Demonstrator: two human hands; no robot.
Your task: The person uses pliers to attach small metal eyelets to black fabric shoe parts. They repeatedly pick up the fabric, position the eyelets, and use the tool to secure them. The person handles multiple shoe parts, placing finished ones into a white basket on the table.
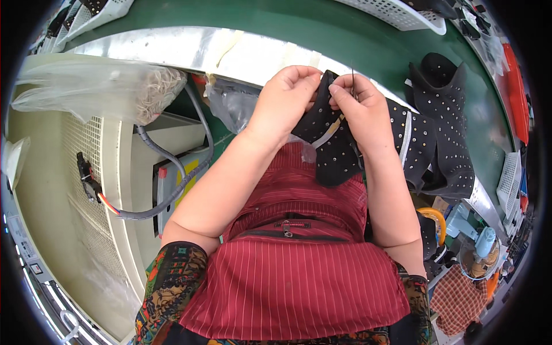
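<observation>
In the head view, we record our left hand [286,98] and right hand [361,106] raised together over the lap, both with fingers curled tight on the top edge of a black studded fabric shoe upper [333,149], the right also pinching a thin dark needle-like tool [352,80] upright. We note further black studded uppers [443,126] lying just to the right on the green conveyor belt [345,34], a clear plastic bag of pale curled material [98,86] to the left, a red striped apron [299,270] below, and white mesh baskets [402,11] at the far edge.
</observation>
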